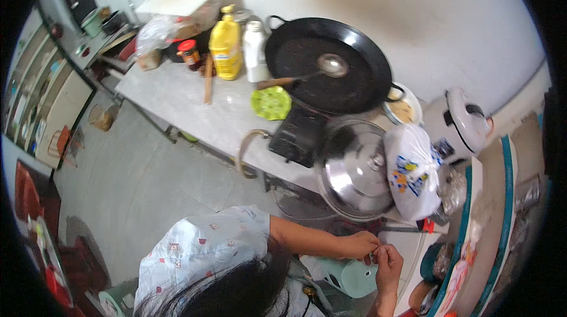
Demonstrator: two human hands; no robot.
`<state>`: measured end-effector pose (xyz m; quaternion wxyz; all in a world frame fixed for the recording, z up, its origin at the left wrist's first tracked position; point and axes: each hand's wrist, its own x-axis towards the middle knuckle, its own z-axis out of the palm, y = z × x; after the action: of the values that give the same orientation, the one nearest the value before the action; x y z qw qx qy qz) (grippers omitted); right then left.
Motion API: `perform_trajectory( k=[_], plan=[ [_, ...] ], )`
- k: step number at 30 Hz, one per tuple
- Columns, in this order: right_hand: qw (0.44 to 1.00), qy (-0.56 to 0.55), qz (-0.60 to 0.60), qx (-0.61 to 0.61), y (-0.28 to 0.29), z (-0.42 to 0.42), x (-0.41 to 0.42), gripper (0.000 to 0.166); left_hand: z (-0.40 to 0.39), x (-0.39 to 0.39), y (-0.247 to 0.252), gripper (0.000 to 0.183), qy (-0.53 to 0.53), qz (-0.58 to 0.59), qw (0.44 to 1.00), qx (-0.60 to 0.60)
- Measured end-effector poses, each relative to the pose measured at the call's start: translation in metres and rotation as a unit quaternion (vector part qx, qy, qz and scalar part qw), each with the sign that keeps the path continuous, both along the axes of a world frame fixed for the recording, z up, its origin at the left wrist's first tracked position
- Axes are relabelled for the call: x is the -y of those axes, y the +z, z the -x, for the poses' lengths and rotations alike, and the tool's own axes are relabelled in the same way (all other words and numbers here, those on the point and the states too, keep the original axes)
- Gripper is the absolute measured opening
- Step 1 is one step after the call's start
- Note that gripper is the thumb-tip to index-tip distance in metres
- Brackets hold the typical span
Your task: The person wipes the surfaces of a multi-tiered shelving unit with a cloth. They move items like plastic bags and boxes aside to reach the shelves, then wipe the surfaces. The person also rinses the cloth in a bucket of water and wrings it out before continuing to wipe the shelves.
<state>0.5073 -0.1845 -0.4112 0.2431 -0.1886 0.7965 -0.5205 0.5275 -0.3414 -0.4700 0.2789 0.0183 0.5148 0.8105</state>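
Observation:
My left hand point(362, 245) reaches out from a short, pale printed sleeve, its fingers bent. Its fingertips meet those of my right hand point(388, 260); whether something small is pinched between them cannot be made out. Both hands are over the floor, below a large domed steel lid point(356, 168) that lies at the counter's near end. Beside the lid is a knotted white plastic bag point(411, 173) with printing. A black two-handled wok point(305, 57) stands on a black gas stove point(299, 135), and a ladle point(332, 65) with a wooden handle rests in it.
The grey counter point(177, 95) holds a yellow pump bottle point(226, 49), a white bottle point(254, 53), a red-lidded jar point(190, 55) and a green scalloped dish point(271, 103). A bowl point(404, 108) and a rice cooker point(460, 122) stand beyond. Mint-green plastic furniture point(356, 279) is under my hands; teal-edged shelves point(465, 210) rise at right.

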Motion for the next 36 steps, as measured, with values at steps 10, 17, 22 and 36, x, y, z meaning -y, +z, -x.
perform_trajectory(
  k=[10, 17, 22, 36],
  plan=[
    [0.996, 0.061, -0.005, 0.068, 0.022, -0.096, 0.182, 0.023, -0.122, 0.172, -0.016, 0.024, 0.096, -0.016, 0.995, -0.029],
    [0.979, 0.161, -0.03, 0.119, -0.029, -0.183, 0.375, 0.023, -0.254, 0.386, -0.021, 0.027, 0.129, 0.051, 0.99, 0.008],
    [0.946, 0.253, 0.029, 0.199, -0.036, -0.249, 0.535, 0.023, -0.357, 0.523, -0.026, 0.031, 0.341, 0.03, 0.939, 0.032],
    [0.863, 0.434, 0.007, 0.259, -0.056, -0.315, 0.808, 0.023, -0.526, 0.837, -0.002, 0.047, 0.74, 0.151, 0.654, 0.049]
  ],
)
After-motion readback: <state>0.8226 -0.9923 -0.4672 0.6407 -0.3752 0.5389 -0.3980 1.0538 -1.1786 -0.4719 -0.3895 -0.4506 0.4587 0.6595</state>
